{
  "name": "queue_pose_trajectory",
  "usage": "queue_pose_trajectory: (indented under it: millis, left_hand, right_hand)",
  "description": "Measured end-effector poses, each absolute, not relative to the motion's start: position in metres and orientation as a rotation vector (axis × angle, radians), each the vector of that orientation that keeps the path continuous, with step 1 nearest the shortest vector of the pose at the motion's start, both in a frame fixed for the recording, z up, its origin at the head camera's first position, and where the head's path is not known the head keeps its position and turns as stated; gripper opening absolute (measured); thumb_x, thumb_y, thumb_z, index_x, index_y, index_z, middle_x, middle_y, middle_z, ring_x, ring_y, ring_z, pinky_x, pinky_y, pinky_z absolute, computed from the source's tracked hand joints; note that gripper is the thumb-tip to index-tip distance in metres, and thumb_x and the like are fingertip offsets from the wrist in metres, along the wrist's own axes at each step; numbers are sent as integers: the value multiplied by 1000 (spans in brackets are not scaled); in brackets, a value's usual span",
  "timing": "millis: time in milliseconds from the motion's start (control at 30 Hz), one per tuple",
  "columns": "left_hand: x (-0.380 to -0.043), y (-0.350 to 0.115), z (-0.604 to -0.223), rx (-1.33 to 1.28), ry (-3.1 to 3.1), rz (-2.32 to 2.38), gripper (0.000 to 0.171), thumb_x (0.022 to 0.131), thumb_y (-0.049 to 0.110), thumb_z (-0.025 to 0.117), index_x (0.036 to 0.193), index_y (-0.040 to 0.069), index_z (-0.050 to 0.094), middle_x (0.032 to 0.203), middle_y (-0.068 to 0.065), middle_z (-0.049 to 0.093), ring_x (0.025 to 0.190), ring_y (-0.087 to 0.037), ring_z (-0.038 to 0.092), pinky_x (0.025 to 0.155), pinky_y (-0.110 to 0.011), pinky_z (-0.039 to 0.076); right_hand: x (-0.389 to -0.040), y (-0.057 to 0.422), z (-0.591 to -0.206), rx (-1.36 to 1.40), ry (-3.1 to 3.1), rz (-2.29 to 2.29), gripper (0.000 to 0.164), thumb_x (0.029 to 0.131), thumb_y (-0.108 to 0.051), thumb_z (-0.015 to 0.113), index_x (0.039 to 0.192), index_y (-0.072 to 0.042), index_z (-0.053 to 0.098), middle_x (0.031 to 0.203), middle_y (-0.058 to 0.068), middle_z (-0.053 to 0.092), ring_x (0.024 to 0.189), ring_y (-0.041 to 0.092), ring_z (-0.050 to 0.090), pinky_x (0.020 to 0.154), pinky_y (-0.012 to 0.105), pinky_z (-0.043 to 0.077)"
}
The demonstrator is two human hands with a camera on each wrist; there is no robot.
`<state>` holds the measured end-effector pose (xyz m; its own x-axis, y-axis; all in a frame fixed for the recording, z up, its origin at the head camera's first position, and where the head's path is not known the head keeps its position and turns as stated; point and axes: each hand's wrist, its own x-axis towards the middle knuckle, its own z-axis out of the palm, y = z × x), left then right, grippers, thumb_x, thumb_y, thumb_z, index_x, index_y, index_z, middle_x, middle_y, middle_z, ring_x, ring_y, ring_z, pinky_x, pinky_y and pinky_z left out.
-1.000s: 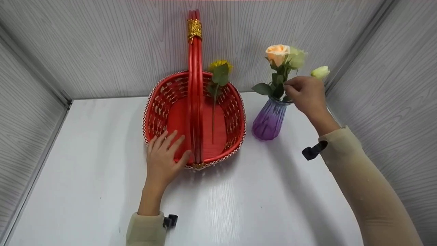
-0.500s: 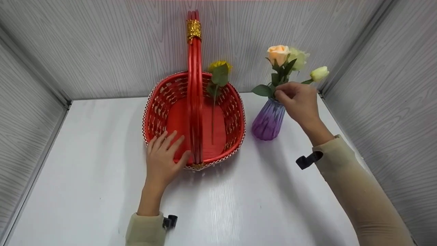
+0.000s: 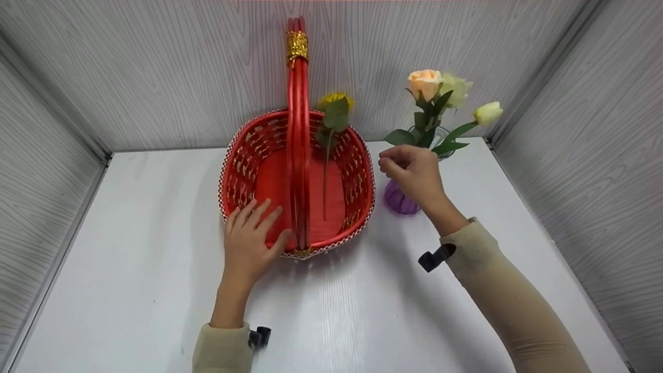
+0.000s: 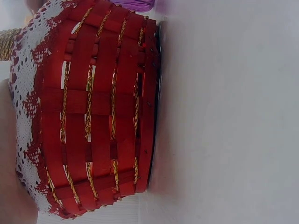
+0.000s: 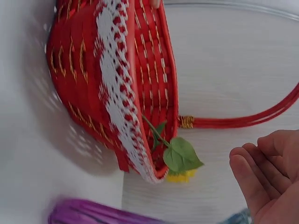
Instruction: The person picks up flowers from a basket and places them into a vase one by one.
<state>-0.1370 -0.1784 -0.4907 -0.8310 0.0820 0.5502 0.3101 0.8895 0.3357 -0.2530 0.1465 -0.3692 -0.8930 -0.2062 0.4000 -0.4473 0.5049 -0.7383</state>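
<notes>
My left hand (image 3: 251, 248) rests on the near left rim of a red woven basket (image 3: 269, 176), its fingers spread over the inside. A yellow flower (image 3: 329, 99) lies in the basket with its head at the back rim and its green stem on the bottom. Just right of the basket hovers my right hand (image 3: 417, 176), in front of a purple glass vase (image 3: 401, 204). In the right wrist view its fingers (image 5: 257, 177) are loosely bent, with nothing between them. The vase holds a peach rose (image 3: 424, 83), a pale green-white bloom (image 3: 456, 90) and a white tulip (image 3: 488, 113).
A tall red basket handle (image 3: 297, 129) with a gold wrap rises over the basket's middle. Grey wood-grain walls (image 3: 171, 72) stand behind and at both sides of the white table (image 3: 331, 321).
My right hand has moved left and down from the flowers in the vase toward the basket, uncovering the tulip's stem and the vase mouth. My left hand stays on the basket rim.
</notes>
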Motion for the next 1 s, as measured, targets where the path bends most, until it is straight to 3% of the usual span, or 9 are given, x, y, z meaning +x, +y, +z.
queue_pose_trajectory:
  millis: [233, 633, 1000]
  left_hand:
    - [-137, -177, -489, -284, -2506, -553, 55, 93, 55, 54, 132, 19, 67, 143, -8, 58, 137, -35, 47, 117, -59, 24]
    - [-136, -177, -490, -272, -2497, -550, 54, 93, 55, 54, 132, 21, 67, 142, -7, 59, 138, -32, 46, 116, -59, 25]
    - [-136, -177, -488, -276, -2529, -554, 55, 94, 56, 52, 134, 20, 65, 144, -8, 58, 138, -34, 45, 117, -58, 23]
  right_hand:
    - [-254, 123, -389, 491, -2582, 1477, 17, 95, -23, 68, 105, -13, 78, 91, 1, 75, 78, 15, 70, 74, 26, 60]
    - [-271, 91, -415, 345, -2469, 1877, 12, 92, -14, 70, 99, -6, 76, 89, 12, 73, 80, 24, 73, 72, 29, 61]
    - [-282, 62, -431, 230, -2357, 2283, 26, 93, -10, 69, 114, 6, 68, 95, 15, 72, 87, 29, 73, 79, 39, 61]
